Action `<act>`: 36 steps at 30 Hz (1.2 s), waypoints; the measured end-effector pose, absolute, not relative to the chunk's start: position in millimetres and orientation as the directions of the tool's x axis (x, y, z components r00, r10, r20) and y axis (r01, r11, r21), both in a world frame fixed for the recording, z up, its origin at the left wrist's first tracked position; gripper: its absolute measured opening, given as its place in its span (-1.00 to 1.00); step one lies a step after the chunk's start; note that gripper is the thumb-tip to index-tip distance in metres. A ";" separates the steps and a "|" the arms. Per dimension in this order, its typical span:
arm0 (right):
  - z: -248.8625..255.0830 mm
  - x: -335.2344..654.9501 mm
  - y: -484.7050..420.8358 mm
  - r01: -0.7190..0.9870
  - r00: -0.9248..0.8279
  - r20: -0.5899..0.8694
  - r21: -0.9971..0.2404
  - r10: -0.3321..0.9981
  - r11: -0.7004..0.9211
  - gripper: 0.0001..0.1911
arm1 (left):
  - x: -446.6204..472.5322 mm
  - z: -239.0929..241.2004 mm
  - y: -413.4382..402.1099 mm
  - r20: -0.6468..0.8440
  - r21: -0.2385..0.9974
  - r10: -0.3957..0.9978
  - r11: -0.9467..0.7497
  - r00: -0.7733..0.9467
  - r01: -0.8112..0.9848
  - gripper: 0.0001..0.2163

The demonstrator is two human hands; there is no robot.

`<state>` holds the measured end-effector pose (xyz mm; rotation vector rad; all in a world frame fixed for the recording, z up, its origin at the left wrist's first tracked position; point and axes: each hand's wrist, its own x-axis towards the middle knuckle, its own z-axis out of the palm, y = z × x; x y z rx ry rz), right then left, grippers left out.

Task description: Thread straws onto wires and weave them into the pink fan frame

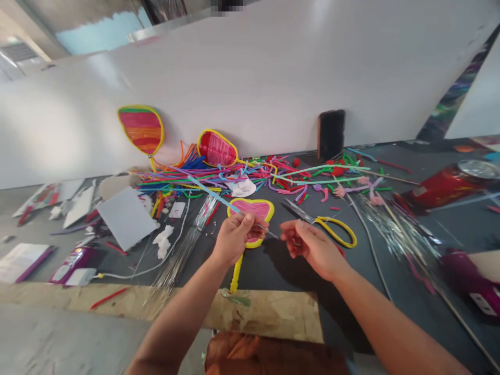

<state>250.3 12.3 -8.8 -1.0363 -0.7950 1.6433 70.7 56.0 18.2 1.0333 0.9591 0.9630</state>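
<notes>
My left hand (234,235) pinches a light blue pipe cleaner (211,191). Its fuzzy length runs up and to the left, while a thin bare wire end (272,234) pokes out toward the right. Just right of that tip is my right hand (308,244), fingers curled in against the thumb; whatever they hold is hidden. Under my left hand lies a pink shape with a yellow pipe-cleaner border (270,209) and a yellow stem (236,272), partly covered. Scissors with yellow handles (336,232) rest behind my right hand, blades pointing away to the left.
A heap of coloured pipe cleaners (172,179) spreads along the back. Two yellow-edged shapes (140,130) lean near the white board (250,78), as does a phone (331,134). Silver strands (187,237) lie left. A red can (455,185) stands right, near a white cable (369,245).
</notes>
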 end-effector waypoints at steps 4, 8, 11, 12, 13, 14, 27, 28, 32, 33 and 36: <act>-7.7 250.4 7.8 -0.175 -0.236 -0.084 -0.976 0.968 -0.127 -0.69 | 65.5 9.0 60.1 -0.269 0.865 0.911 0.372 0.314 -0.337 -0.69; -9.1 245.6 3.1 -0.122 -0.329 -0.065 -0.986 0.942 -0.111 -0.75 | 65.3 3.3 59.1 -0.313 0.816 0.885 0.436 0.344 -0.379 -0.71; -13.9 243.4 2.5 -0.181 -0.345 -0.108 -0.967 0.933 -0.178 -0.77 | 66.1 0.5 58.1 -0.343 0.790 0.872 0.469 0.350 -0.395 -0.71; -15.8 242.8 2.6 -0.210 -0.349 -0.118 -0.957 0.930 -0.201 -0.78 | 66.5 -0.3 57.8 -0.351 0.779 0.866 0.481 0.357 -0.402 -0.72; -17.5 242.3 2.7 -0.248 -0.353 -0.128 -0.942 0.927 -0.225 -0.79 | 67.0 -0.9 57.6 -0.356 0.768 0.860 0.492 0.366 -0.410 -0.72; -18.9 241.6 2.8 -0.293 -0.361 -0.142 -0.921 0.922 -0.256 -0.79 | 67.4 -1.4 57.4 -0.358 0.757 0.854 0.502 0.378 -0.418 -0.73; -19.4 232.4 -3.2 -0.447 -0.508 -0.147 -0.797 0.849 -0.406 -0.79 | 66.3 -0.1 51.7 -0.344 0.685 0.745 0.616 0.572 -0.389 -0.77; -21.0 231.6 -3.2 -0.430 -0.492 -0.133 -0.822 0.860 -0.373 -0.80 | 66.4 0.4 50.8 -0.331 0.704 0.753 0.599 0.569 -0.383 -0.75; -26.4 230.5 -1.5 -0.355 -0.384 -0.115 -0.898 0.916 -0.261 -0.83 | 67.9 2.9 46.4 -0.246 0.841 0.777 0.468 0.579 -0.271 -0.73; -26.4 230.9 -0.8 -0.322 -0.352 -0.119 -0.916 0.929 -0.239 -0.82 | 68.3 3.3 45.6 -0.231 0.873 0.781 0.430 0.580 -0.231 -0.73; -21.9 232.8 1.0 -0.185 -0.285 -0.117 -0.967 0.951 -0.174 -0.78 | 68.8 4.0 44.9 -0.215 0.914 0.796 0.368 0.566 -0.171 -0.70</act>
